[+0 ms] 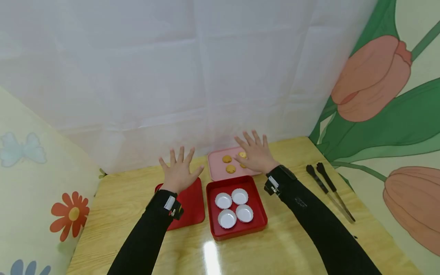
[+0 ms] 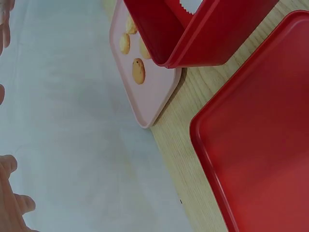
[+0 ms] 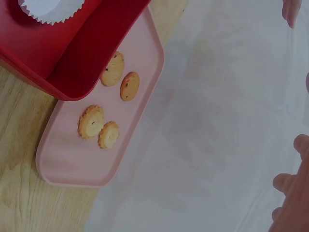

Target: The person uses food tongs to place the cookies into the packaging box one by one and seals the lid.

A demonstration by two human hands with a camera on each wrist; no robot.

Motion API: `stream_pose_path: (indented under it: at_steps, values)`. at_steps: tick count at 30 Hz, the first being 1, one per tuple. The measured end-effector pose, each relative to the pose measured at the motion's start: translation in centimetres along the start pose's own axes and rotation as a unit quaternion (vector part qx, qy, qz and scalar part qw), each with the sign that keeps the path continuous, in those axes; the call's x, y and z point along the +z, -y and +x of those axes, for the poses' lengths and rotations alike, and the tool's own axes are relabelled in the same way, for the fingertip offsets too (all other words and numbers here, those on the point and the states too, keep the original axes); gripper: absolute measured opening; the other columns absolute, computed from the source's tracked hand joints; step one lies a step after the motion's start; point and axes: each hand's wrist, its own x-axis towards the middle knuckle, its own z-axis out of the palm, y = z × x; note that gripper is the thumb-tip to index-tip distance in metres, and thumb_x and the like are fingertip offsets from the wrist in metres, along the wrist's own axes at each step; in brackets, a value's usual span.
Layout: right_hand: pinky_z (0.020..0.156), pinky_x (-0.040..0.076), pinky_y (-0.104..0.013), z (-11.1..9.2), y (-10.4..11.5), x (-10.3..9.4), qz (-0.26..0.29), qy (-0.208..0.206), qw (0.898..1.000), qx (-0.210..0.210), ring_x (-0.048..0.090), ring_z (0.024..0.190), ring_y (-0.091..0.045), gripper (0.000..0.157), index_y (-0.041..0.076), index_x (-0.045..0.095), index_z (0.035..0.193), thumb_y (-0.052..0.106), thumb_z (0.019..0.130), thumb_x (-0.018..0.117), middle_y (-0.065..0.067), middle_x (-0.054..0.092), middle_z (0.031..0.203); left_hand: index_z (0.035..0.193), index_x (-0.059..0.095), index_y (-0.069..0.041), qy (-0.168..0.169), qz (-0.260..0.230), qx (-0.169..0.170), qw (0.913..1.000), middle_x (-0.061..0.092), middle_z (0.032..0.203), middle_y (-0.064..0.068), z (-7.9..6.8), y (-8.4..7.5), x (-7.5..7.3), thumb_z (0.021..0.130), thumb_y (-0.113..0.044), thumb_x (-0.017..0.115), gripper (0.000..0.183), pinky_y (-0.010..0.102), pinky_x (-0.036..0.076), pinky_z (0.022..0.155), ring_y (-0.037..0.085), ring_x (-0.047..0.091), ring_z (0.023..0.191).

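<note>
Both hands are raised above the table, fingers straight and spread, holding nothing. My left hand [image 1: 178, 175] hovers over a flat red tray or lid [image 1: 192, 206], hiding its back part. To the right of that, a deep red box [image 1: 257, 193] contains several white fluted paper cups [image 1: 227, 219]. My right hand [image 1: 257, 156] is over the right side of a pink tray [image 1: 216, 168] behind the box, partly covering it. Several small cookies [image 3: 91, 122] lie on this tray, two with scalloped edges. At the edge of the left wrist view, only parts of fingers [image 2: 7, 198] show.
Tongs [image 1: 328, 181] with black tips and metal arms lie at the table's right, their tips pointing away. A white sheet [image 1: 154, 76] hangs behind the wooden table [image 1: 117, 214]. Flower-patterned panels [image 1: 378, 145] stand on both sides.
</note>
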Motion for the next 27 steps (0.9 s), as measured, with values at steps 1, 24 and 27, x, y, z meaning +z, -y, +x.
stream_pose_path:
  at_steps: [1, 24, 27]
  values:
    - [0.109, -0.004, -0.061, -0.2, -0.2, 0.0, -0.002, 0.0, 1.0, 0.006, -0.002, 0.143, -0.038, 0.071, 0.026, 0.015, 0.149, 0.054, 0.09, 0.043, -0.011, 0.01, 0.156, 0.149, 0.016, -0.025, 0.002, -0.002, 0.004, 1.0, 0.007, 0.156, 0.016, 0.1, -0.2, 0.1, 0.086, -0.062, 0.038, 0.076, 0.072, -0.011, 0.099, 0.047, -0.004, 0.14]
    - [0.106, 0.008, -0.064, -4.3, -2.6, 3.7, 0.065, -0.027, 0.996, 0.058, 0.01, 0.141, -0.04, 0.076, 0.019, 0.025, 0.147, 0.053, 0.084, 0.052, -0.018, 0.024, 0.151, 0.141, 0.028, 0.002, 0.012, -0.1, -0.112, 0.9886, 0.047, 0.052, 0.003, -10.0, 0.8, 6.6, 0.086, -0.042, 0.053, 0.075, 0.027, 0.032, 0.041, 0.015, 0.039, 0.04]
    - [0.106, 0.006, -0.065, -5.9, -4.9, 4.5, 0.086, -0.021, 0.992, 0.09, 0.009, 0.141, -0.042, 0.081, 0.015, 0.022, 0.147, 0.051, 0.083, 0.056, -0.022, 0.021, 0.151, 0.142, 0.025, 0.004, 0.026, -0.115, -0.138, 0.9834, 0.043, 0.049, 0.001, -11.4, 0.0, 7.7, 0.086, -0.04, 0.053, 0.076, 0.028, 0.031, 0.041, 0.016, 0.041, 0.041]
